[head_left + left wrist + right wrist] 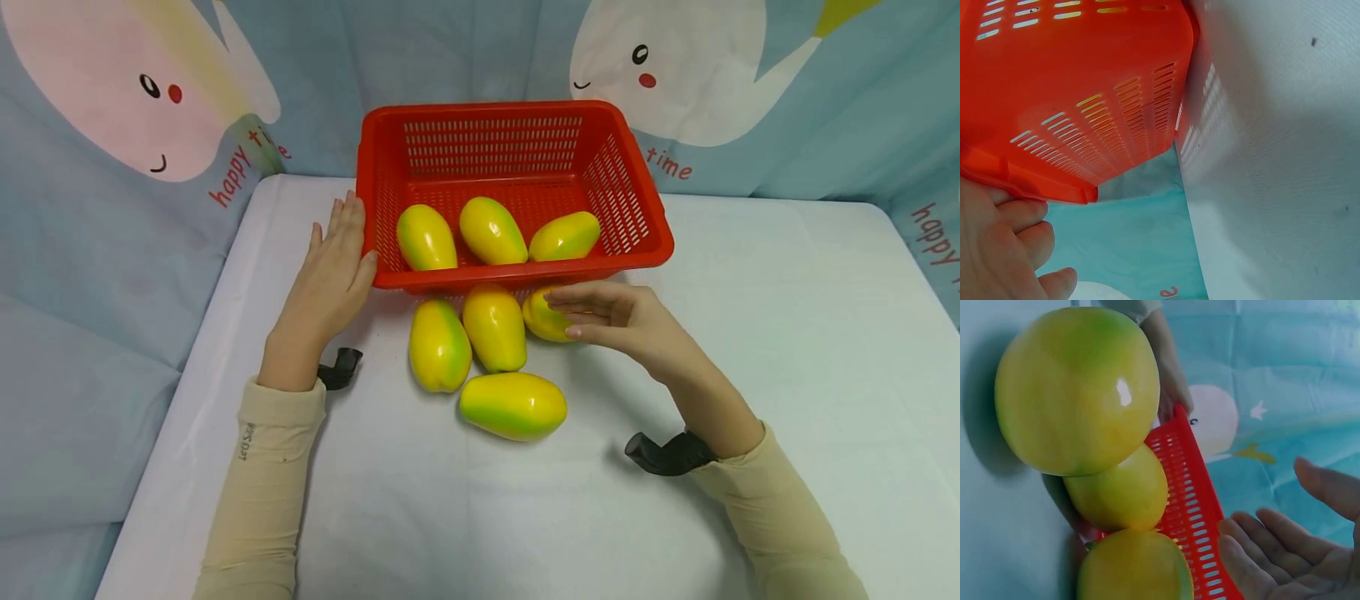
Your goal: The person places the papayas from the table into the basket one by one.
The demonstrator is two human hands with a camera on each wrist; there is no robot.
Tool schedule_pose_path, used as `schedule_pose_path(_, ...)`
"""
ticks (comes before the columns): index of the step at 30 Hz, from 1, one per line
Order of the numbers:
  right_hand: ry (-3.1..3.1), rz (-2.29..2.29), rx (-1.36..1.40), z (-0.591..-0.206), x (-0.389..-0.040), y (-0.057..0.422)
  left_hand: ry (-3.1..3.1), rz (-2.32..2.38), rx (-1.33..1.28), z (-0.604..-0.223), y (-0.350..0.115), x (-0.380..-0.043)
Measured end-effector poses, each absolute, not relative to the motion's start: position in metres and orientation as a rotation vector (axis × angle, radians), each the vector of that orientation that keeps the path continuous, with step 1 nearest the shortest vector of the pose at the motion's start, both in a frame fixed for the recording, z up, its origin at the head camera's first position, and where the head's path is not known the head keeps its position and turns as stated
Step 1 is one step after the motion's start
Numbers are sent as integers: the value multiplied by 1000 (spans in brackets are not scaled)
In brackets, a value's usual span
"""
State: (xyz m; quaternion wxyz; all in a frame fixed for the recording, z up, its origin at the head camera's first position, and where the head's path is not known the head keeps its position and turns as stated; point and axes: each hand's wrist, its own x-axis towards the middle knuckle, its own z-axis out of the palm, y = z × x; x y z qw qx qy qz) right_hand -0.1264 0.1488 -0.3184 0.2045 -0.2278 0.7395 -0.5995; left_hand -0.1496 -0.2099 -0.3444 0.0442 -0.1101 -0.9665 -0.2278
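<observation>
A red plastic basket stands at the back of the table, with three yellow-green mangoes inside, one a middle mango. My left hand rests against the basket's left rim, its fingers extended; the left wrist view shows fingertips at the rim. Just in front of the basket, my right hand hovers by the rightmost mango, thumb and fingers apart and partly hiding it. In the right wrist view nothing lies in the palm. Beside that fruit are a middle mango and a left mango.
Nearest me, another mango lies sideways on the white tablecloth. A blue curtain with whale prints hangs right behind the basket. Black wrist mounts stick out by the left sleeve and right sleeve.
</observation>
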Motion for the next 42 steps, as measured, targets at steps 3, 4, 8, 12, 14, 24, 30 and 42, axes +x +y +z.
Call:
schedule_pose_path(3,2014,-1601,-653,-320,-124,149,-2958,-699,-338,-345,-210,-150)
schedule_pose_path(4,1998,-1579,-660,-320,-124,149,-2958,-699,-336,-345,-211,-150)
schedule_pose_path(8,1972,-1506,-711,-323,-123,148,-2959,-698,-335,-345,-211,-151)
schedule_pose_path(12,1969,-1450,-763,-326,-123,146,-2961,-698,-337,-345,-210,-150)
schedule_pose_path(14,1975,-1413,-781,-326,-123,145,-2961,-700,-339,-344,-210,-150)
schedule_pose_path(24,1990,-1221,-822,-332,-121,140,-2966,-700,-336,-343,-209,-149)
schedule_pose_path(30,1952,-1223,-850,-336,-120,136,-2968,-697,-339,-343,-208,-150)
schedule_pose_path(42,2011,-1111,-938,-340,-118,132,-2971,-696,-334,-344,-208,-149)
